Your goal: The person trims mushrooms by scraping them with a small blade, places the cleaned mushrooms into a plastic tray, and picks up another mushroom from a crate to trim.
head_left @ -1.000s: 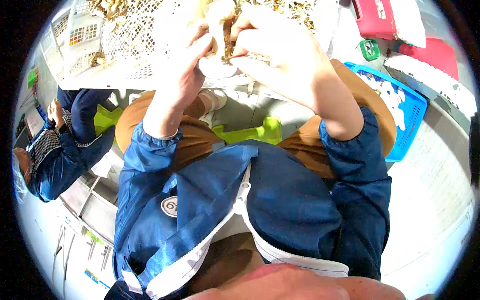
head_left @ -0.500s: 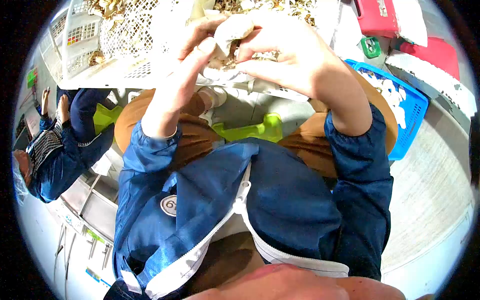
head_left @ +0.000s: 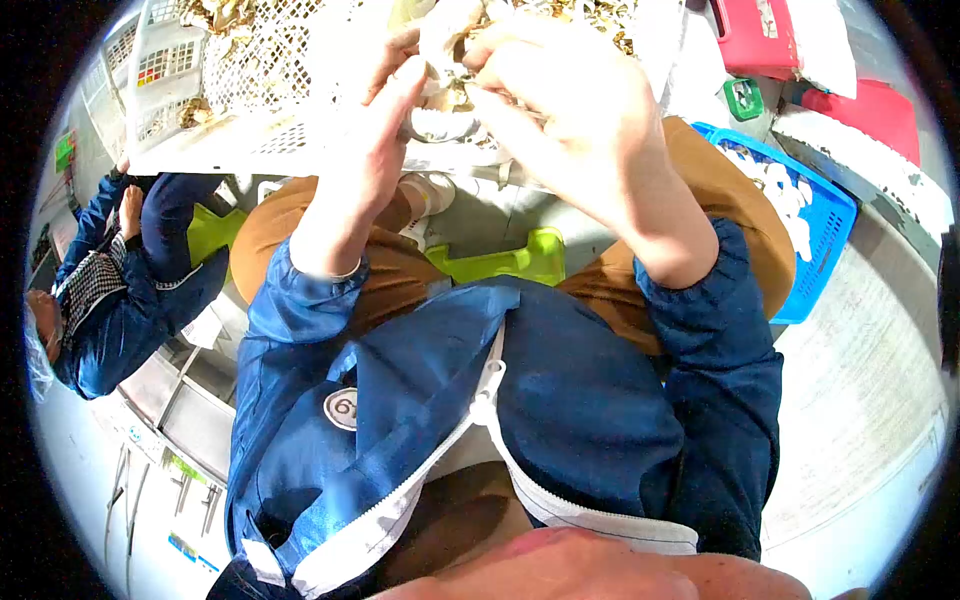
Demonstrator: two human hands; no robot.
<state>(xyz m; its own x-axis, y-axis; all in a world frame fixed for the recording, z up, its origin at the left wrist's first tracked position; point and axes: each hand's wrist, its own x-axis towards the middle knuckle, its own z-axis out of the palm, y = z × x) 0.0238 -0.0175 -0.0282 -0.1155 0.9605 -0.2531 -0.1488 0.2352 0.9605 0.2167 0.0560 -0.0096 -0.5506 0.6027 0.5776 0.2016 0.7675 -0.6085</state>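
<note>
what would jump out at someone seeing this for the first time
Probably the left hand and right hand meeting at a pale, lumpy piece over the glaring white crate, top centre. Next, the bright blue basket of white pieces at right, and the yellow-green plastic thing between the legs.

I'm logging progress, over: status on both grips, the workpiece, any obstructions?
Left grip and right grip closed on pale piece. Piece above white crate. No obstruction seen; glare hides detail.

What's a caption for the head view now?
Two hands work a pale piece over a white crate.
</note>
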